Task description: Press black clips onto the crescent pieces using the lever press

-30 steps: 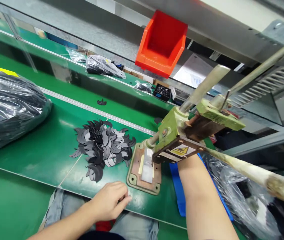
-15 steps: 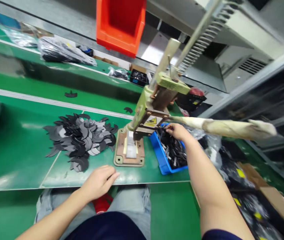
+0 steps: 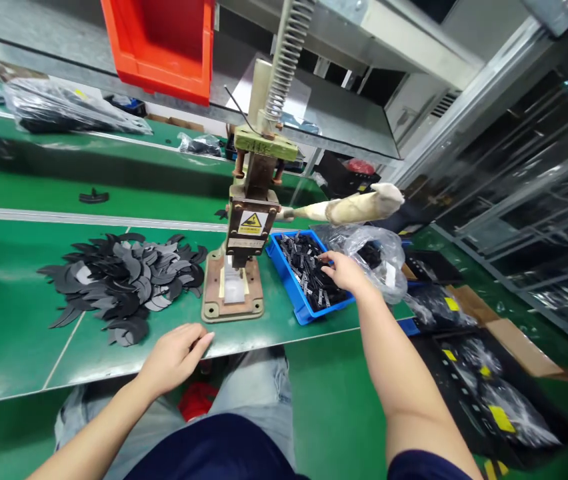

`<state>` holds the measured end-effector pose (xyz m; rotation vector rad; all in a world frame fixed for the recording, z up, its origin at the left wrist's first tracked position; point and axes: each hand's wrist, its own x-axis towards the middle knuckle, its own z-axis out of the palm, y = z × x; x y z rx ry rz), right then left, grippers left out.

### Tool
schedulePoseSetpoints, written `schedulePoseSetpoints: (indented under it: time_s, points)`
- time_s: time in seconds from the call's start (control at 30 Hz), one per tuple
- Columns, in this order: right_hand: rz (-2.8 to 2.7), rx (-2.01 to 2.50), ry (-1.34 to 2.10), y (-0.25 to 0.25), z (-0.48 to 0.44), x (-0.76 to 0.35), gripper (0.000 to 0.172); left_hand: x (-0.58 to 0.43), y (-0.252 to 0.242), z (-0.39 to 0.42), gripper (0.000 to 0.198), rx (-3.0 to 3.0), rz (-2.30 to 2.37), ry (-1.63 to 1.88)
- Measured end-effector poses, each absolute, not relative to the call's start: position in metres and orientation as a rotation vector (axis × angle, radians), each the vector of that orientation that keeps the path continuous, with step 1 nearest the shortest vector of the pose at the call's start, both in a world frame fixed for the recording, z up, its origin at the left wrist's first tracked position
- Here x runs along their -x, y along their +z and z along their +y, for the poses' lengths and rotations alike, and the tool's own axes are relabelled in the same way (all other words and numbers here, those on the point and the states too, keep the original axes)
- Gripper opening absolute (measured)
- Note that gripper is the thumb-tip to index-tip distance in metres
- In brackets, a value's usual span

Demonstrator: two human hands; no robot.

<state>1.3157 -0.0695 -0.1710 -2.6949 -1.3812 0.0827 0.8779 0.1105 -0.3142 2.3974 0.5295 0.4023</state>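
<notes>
My right hand [image 3: 343,270] reaches into a blue bin [image 3: 300,305]. Its thumb and fingers are bent toward each other at the small black pieces with pale print [image 3: 309,267]; what lies between the fingertips is too small to make out. My left hand [image 3: 177,357] rests at the front edge of the green table, fingers curled under and thumb alongside, with nothing visible in it. Between the hands stands a hand press [image 3: 253,220], a clear block [image 3: 235,288] on its base. Left of the press lies a heap of grey and black crescent-shaped pieces [image 3: 131,273].
The press lever [image 3: 359,205], wrapped in pale material, juts out to the right above the bin. A clear plastic bag [image 3: 381,257] sits behind the bin. An orange-red bin [image 3: 164,60] hangs above. At the lower right are bagged parts [image 3: 509,407] and cardboard [image 3: 524,347].
The view has turned to the right, so the press and heap appear further left. My right hand is still in the blue bin, and my left hand stays at the table edge.
</notes>
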Motion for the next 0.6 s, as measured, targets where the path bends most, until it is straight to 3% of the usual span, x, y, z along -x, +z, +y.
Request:
schedulePoseSetpoints:
  time_s: [0.33,0.6]
  points:
    - [-1.389,2.760,0.090,-0.171,-0.073,-1.302,0.039,-0.876,-0.319,0.111,0.040,-2.407,0.513,0.409]
    - [-1.298,2.587,-0.119,-0.164,-0.074,-1.303,0.027,-0.877,-0.312,0.109,0.039,-2.376,0.513,0.428]
